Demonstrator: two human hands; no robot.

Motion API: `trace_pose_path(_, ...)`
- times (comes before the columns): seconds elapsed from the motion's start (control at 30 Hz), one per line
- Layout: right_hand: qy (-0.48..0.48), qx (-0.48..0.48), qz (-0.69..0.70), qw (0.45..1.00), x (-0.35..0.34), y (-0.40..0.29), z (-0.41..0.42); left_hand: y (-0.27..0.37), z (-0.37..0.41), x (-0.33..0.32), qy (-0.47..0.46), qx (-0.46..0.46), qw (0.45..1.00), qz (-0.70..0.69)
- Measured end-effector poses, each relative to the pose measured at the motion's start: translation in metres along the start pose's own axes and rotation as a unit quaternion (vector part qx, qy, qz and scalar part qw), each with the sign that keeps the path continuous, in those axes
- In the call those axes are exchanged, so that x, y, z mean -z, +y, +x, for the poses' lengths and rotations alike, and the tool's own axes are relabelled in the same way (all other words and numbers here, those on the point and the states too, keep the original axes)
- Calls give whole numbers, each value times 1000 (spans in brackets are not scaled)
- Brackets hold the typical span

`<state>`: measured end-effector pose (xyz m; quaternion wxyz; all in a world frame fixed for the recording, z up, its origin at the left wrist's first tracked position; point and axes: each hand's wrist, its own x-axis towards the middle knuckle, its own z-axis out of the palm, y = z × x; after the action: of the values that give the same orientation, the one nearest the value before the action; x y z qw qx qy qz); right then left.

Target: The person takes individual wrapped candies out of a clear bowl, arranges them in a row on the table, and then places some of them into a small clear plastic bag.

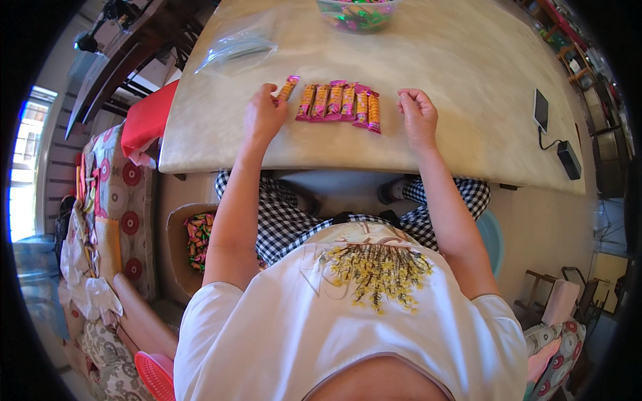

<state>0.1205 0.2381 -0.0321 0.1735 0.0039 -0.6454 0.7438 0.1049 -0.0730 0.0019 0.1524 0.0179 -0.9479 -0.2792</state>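
Note:
My left hand [268,113] holds a slim snack stick [288,89] in a pink and orange wrapper, pinched between thumb and fingers just above the table. To the right of it, several matching wrapped sticks [335,102] lie side by side in a row. The two at the row's right end [367,110] sit slightly lower than the others. Beyond the row's right end is my right hand [419,114], its fingers curled in against the thumb, with nothing visible in it.
A clear plastic tub [357,17] of colourful wrapped pieces stands at the table's far side. Clear plastic bags [241,47] lie at the far left. A phone [540,110] is cabled to a black block [569,160] on the right. By my left leg, a cardboard box [176,235] holds more wrapped pieces.

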Motion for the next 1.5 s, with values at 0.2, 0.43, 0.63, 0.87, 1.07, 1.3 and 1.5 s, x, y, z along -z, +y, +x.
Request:
trace_pose_path(0.2, -60, -60, 3, 996, -1, -23, -50, 80, -55, 12, -16, -69, 985, -156)
trace_pose_path(0.43, -87, -170, 48, 980, -5, -51, -83, 129, -108, -26, -106, -198, 952, -209)
trace_pose_path(0.63, -68, -115, -102, 986, 17, -51, -39, 122, -110, -22, -91, -195, 958, -189)
trace_pose_path(0.87, -55, -64, -197, 977, 23, -12, 8, 131, -84, -20, -29, -359, 932, 38)
trace_pose_path(1.07, -44, -61, -229, 971, 24, -11, 7, 151, -61, -44, -13, -461, 858, 224)
trace_pose_path(1.3, -32, -99, -202, 974, 40, -21, 5, 150, -61, -59, -63, -509, 829, 224)
trace_pose_path(1.5, -32, -121, -184, 975, 39, -23, 6, 137, -71, -20, 37, -487, 872, 28)
